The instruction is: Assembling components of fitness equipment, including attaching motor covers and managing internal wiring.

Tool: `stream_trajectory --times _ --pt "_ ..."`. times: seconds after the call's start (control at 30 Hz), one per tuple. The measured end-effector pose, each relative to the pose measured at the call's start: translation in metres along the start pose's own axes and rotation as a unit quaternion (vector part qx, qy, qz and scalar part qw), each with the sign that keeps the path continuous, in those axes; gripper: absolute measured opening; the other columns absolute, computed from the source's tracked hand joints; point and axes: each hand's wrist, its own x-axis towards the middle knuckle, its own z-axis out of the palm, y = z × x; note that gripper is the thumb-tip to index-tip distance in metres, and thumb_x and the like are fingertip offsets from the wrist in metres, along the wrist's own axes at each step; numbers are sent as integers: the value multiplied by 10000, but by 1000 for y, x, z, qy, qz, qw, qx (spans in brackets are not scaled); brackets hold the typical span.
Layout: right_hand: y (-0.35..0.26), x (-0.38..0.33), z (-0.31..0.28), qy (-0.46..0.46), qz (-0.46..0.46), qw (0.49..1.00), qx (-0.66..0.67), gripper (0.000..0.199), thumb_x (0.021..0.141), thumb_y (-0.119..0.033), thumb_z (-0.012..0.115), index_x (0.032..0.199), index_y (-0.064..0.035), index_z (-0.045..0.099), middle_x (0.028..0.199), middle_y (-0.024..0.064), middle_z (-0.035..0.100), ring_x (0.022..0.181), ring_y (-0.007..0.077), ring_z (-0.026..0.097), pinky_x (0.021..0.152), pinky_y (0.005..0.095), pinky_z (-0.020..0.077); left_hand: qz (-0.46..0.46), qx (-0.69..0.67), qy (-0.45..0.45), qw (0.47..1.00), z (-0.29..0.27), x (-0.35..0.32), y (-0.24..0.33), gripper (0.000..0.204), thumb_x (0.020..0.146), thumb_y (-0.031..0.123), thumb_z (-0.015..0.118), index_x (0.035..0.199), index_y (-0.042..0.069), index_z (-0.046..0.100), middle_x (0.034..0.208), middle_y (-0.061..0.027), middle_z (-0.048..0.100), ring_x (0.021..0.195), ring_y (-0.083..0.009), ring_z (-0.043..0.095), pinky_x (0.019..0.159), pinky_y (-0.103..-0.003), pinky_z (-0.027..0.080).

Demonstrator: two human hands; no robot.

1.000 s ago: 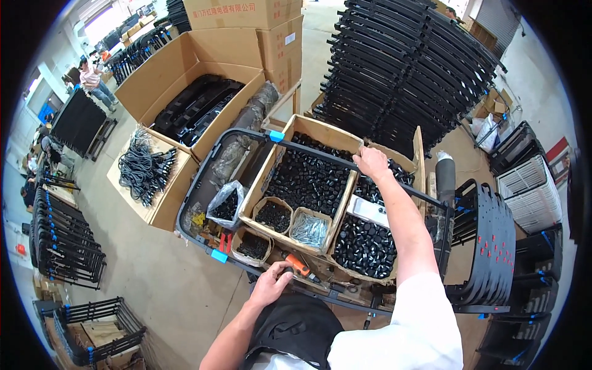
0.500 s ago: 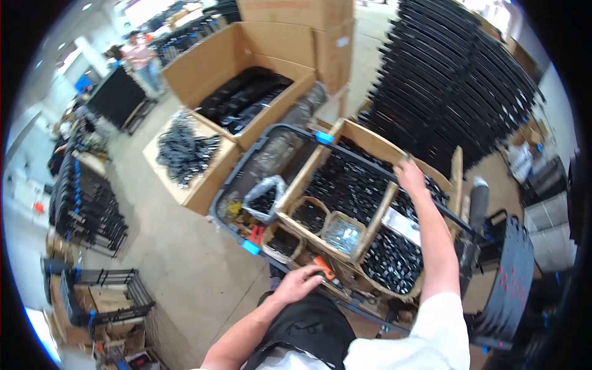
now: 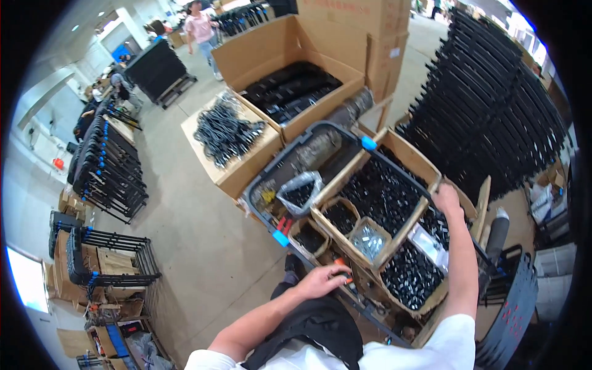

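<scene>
A black tubular frame with blue corner pieces lies across wooden compartments of small black parts. My left hand is at the frame's near bar with fingers curled around something dark, too small to name. Beside its fingertips is an orange-handled tool. My right hand reaches past the far bar to the end of a wooden divider; its fingers are closed, and what they grip is hidden. Close by lie a white box and shiny black pieces.
Small bins hold black parts and clear packets. Beyond the frame stands an open carton of black items, with looped dark cords beside it. Stacked black frames rise at the right; a person stands in the back aisle.
My view has swung left, so the crate, frame and carton appear farther right and lower. Both hands keep roughly the same places on the frame and crate.
</scene>
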Motion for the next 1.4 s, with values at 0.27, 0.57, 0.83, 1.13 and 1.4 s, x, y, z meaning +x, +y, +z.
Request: stream_trajectory --times 0.27,0.57,0.83,1.13,1.4 --pt "-41 7 16 72 -32 996 -31 387 1013 -382 549 991 -50 746 1049 259 744 1036 460 708 930 563 557 -79 -14 7 997 -8 0 15 329 1030 225 671 1300 37 655 1204 -121 697 1103 -211 672 990 -350 531" --pt "-21 15 0 -72 86 991 72 404 896 -279 638 1103 44 762 1147 313 723 1132 452 692 1033 499 528 -46 140 -130 980 27 -16 33 372 977 205 687 1324 83 634 1259 -138 670 1268 -359 565 1109 -453 457" --pt "-10 15 6 5 16 993 113 299 869 -174 677 1128 -86 797 1195 240 717 1194 379 672 1058 444 519 43 171 -205 963 25 -7 31 345 971 203 709 1292 93 647 1266 -127 675 1219 -348 608 1051 -466 496" --pt "-5 10 2 9 -39 998 51 354 836 -16 640 1154 -66 788 1237 264 685 1223 405 643 1099 439 497 79 194 -256 944 29 -2 48 355 989 142 655 1344 135 655 1279 -103 686 1248 -304 610 1106 -434 420" --pt "-16 8 -5 28 -37 999 -6 288 881 -224 715 1026 21 763 1068 291 740 1047 436 725 964 513 576 14 160 -220 962 30 -2 48 347 994 128 570 1331 64 619 1239 -151 670 1235 -364 594 1096 -483 417"
